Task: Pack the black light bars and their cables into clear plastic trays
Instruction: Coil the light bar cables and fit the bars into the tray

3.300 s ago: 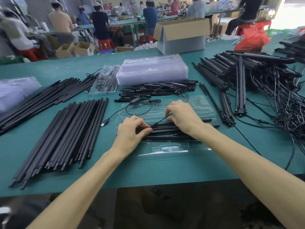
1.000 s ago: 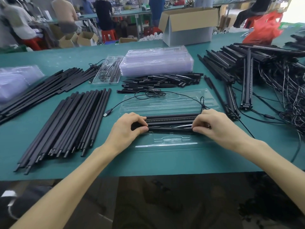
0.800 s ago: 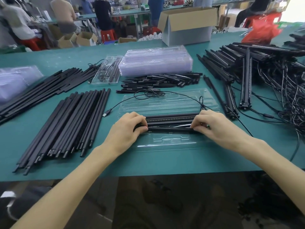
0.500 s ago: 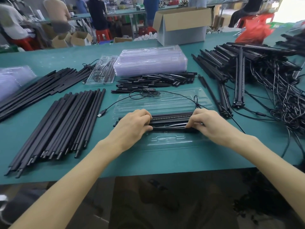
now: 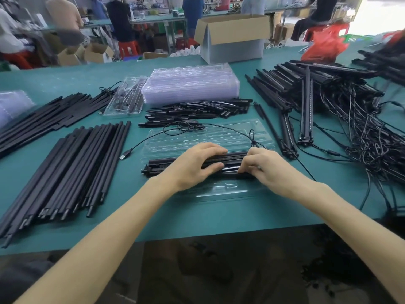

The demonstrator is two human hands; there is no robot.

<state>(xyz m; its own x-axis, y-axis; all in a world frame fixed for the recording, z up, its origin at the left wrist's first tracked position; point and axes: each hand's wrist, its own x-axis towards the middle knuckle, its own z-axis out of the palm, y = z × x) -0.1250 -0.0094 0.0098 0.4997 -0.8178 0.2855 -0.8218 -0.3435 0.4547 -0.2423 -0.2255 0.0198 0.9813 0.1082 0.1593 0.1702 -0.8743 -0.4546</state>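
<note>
An open clear plastic tray (image 5: 219, 190) lies in front of me on the green table, its far half (image 5: 210, 137) folded back. Black light bars (image 5: 162, 165) lie lengthwise in its near half. My left hand (image 5: 192, 165) presses down on the middle of the bars, fingers curled over them. My right hand (image 5: 265, 166) pinches the bars just to the right, fingertips touching them. A thin black cable (image 5: 221, 127) with a USB plug (image 5: 126, 154) runs across the far half of the tray and loops near my right hand.
Long black rods (image 5: 65, 174) lie left of the tray. Short black parts (image 5: 197, 110), a stack of clear trays (image 5: 190, 84) and a filled tray (image 5: 126, 98) sit behind. Cabled light bars (image 5: 328, 99) pile up at the right. A cardboard box (image 5: 232, 38) stands at the back, people beyond it.
Both hands have slid inward along the bars toward the middle, leaving the bars' left ends uncovered. My head has shifted slightly.
</note>
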